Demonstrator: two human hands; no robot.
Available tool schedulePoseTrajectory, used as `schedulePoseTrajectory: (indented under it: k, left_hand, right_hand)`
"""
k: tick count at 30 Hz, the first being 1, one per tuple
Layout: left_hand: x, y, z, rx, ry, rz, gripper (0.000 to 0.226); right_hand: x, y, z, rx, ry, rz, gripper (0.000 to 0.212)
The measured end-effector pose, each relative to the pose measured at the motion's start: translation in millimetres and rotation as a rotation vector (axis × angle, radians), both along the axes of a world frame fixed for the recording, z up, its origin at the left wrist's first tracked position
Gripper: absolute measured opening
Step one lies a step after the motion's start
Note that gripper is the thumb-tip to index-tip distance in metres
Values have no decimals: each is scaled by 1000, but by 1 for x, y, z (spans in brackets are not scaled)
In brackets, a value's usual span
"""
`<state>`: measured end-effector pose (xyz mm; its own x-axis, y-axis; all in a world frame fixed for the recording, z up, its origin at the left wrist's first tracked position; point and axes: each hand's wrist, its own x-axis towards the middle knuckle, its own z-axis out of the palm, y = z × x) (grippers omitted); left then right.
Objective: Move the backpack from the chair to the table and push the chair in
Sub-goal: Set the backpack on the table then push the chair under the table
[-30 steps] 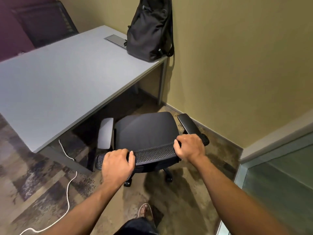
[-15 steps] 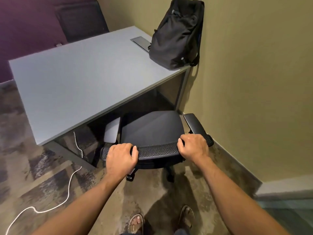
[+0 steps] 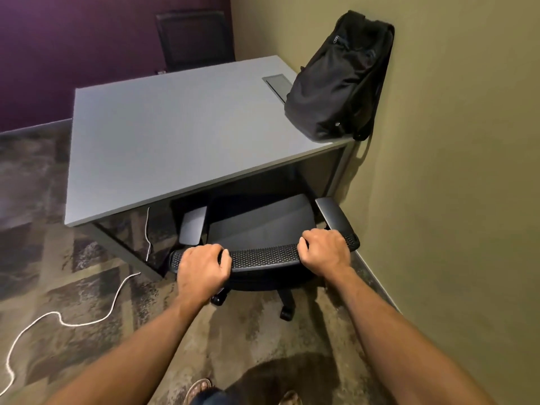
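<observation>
The chair [image 3: 263,226], at lower centre, is gripped along its backrest top by the left hand [image 3: 201,268] and right hand [image 3: 324,249]. The backpack [image 3: 339,80] rests on the table [image 3: 175,135] at upper right. The right armrest [image 3: 333,214] could be jammed against the table leg [image 3: 339,171].

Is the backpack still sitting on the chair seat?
No: the backpack stands on the table corner against the wall, and the chair seat is bare.
</observation>
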<state>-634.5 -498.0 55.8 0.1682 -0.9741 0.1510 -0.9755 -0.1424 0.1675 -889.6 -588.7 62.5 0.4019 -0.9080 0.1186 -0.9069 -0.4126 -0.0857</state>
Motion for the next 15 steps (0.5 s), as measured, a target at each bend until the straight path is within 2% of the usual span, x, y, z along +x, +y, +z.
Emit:
schedulePoseTrajectory:
  k: [15]
  left_hand:
    - [-83,-61,-2,48,26,168,32]
  right_hand:
    - [-59,-111,2,1,-3,167,28]
